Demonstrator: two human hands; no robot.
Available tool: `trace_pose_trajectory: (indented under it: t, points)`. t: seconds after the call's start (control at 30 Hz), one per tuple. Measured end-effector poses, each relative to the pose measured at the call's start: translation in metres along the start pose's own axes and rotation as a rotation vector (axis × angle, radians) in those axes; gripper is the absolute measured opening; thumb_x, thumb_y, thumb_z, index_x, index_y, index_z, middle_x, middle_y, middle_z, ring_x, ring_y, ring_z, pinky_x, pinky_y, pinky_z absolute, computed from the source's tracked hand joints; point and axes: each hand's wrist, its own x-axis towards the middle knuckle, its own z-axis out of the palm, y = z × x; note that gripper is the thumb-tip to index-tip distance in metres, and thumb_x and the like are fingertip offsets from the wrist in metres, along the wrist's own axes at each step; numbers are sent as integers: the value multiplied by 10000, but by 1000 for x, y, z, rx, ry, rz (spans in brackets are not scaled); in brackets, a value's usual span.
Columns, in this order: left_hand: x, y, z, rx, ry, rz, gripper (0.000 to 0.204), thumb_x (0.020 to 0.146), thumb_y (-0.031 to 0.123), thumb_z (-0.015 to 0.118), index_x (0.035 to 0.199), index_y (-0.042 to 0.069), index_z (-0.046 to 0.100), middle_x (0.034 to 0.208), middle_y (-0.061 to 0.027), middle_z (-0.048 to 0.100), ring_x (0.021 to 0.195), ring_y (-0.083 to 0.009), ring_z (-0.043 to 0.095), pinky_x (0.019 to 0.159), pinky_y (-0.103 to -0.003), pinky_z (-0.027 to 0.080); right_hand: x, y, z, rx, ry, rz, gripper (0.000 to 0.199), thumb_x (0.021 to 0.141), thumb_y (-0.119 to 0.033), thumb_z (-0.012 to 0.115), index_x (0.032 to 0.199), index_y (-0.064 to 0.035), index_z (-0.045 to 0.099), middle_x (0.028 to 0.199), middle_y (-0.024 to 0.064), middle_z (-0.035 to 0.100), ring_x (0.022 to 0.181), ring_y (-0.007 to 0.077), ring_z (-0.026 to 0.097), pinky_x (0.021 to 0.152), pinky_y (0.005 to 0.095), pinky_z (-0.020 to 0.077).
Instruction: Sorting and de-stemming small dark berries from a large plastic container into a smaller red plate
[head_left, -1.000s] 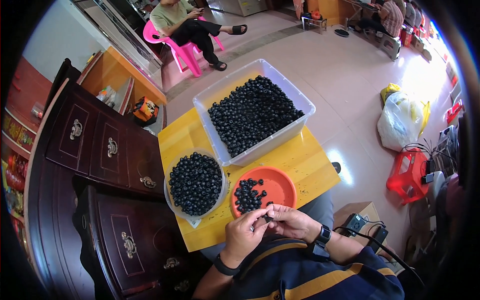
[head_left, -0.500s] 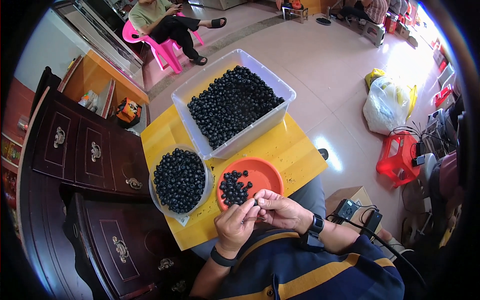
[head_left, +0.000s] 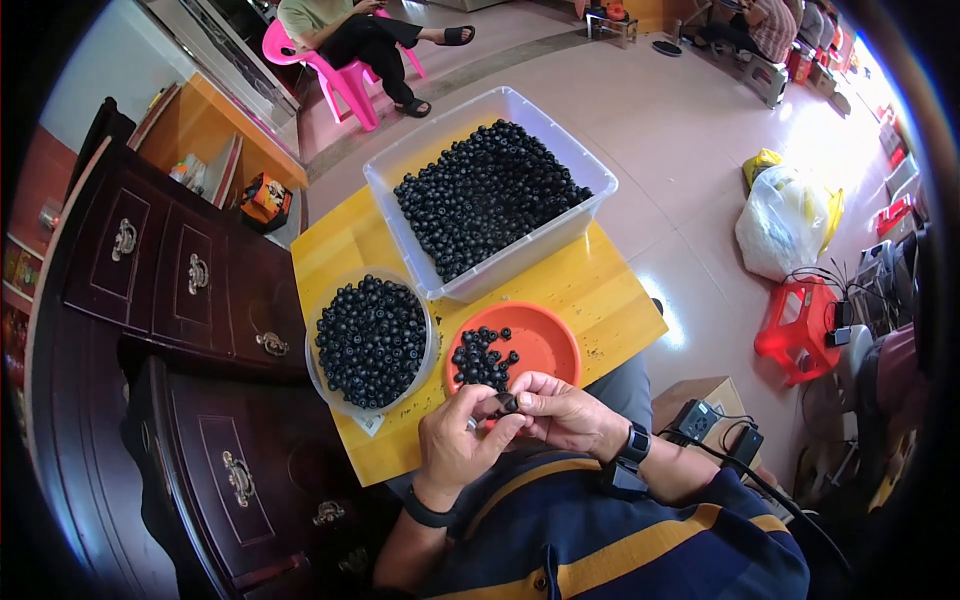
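Observation:
My right hand pinches a small round black bead between thumb and fingertips. My left hand meets it there, its fingers curled closed around something thin and dark that I cannot make out. Both hands are over the near edge of a shallow orange-red dish, where a small heap of black beads lies on the left side. To its left, a round clear tub is full of the same beads. Behind stands a large translucent bin with a thick layer of them.
A yellow table bears the containers, with dark crumbs scattered on it. Dark wooden drawers stand close on the left. On the right are a red stool, a cardboard box with cables, and a white plastic bag. Someone sits on a pink chair.
The view has shifted slightly, so the table appears a little to the right. My left hand has opened slightly around the bead, its thumb now lower; my right hand keeps its pinch.

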Motion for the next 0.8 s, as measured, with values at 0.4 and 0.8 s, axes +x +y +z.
trace_pose_trajectory:
  t: [0.4,0.8]
  points:
    - [2,-1,-1,154,-33,64,385,846,413,783,876,64,624,765,-71,674,676,-261,684,577,-361,523,3,5,-9,-13,-11,33,143,975,-88,645,1113,-54,621,1083,76,680,962,155,681,806,251,574]
    - [0,-10,4,282,-49,129,368,893,421,731,776,101,593,695,-53,628,603,-267,653,520,-375,494,1,5,-8,28,29,18,119,989,-100,629,1099,-54,638,989,43,673,824,107,691,736,214,603]
